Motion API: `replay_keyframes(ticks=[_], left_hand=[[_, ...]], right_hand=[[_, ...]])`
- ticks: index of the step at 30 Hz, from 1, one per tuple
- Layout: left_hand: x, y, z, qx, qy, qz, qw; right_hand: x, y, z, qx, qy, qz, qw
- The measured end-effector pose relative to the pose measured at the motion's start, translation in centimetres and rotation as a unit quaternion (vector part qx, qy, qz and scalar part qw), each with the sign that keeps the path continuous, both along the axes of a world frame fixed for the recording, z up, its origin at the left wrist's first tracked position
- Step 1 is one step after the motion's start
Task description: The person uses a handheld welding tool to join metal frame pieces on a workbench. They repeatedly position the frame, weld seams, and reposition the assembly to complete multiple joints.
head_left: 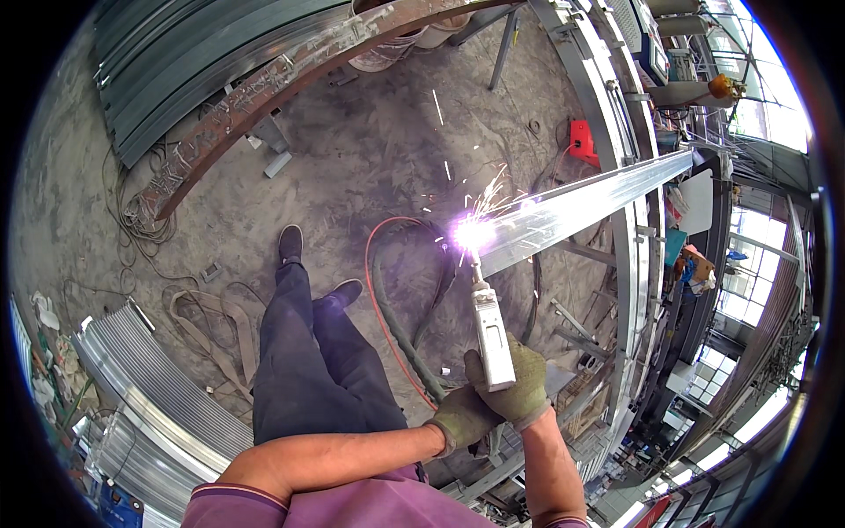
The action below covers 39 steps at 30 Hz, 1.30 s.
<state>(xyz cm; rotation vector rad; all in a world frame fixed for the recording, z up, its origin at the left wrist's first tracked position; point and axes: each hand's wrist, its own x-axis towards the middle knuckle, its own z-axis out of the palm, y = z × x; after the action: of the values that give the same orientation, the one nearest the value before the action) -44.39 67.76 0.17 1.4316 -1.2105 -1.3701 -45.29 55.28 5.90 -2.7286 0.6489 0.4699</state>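
Both of my hands wear olive work gloves and come together at the grip of a white handheld welding torch (493, 341). My right hand (521, 385) is closed round its lower end. Just beside and below it, my left hand (463, 417) is closed against the torch's rear, its fingertips partly hidden by the right. At the torch's narrow nozzle, a glaring purple-white arc throws sparks upward. The glare covers the near end of a long, shiny metal beam (598, 209), which slants away to the upper right.
A metal frame (629, 264) supports the beam. An orange hose (371, 264) and dark cables curve over the floor near my feet. A red box (582, 141) stands beyond the beam. A rusty curved beam (255, 101) and stacked metal profiles (158, 378) lie to the left.
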Motion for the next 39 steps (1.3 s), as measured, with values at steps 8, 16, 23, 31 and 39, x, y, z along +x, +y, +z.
replay_keyframes(ticks=[8,16,23,31,39], left_hand=[[-0.9,0.1,-0.4,0.033,0.053,0.032,0.998],[0.2,0.2,0.7,0.053,0.082,0.036,0.995],[1.6,0.3,1.6,0.073,0.101,0.011,0.992],[-0.1,0.5,0.6,0.01,0.014,0.0,1.0],[0.8,0.4,1.2,0.038,0.039,-0.028,0.998]], right_hand=[[-0.6,0.1,-0.3,-0.005,-0.004,0.002,1.0],[-1.0,0.2,-0.2,-0.014,0.001,0.014,1.0],[-0.8,0.5,0.0,-0.01,0.019,-0.005,1.0],[-1.0,0.5,-0.1,-0.012,0.002,0.011,1.0],[-1.6,0.5,-0.2,-0.015,0.007,0.015,1.0]])
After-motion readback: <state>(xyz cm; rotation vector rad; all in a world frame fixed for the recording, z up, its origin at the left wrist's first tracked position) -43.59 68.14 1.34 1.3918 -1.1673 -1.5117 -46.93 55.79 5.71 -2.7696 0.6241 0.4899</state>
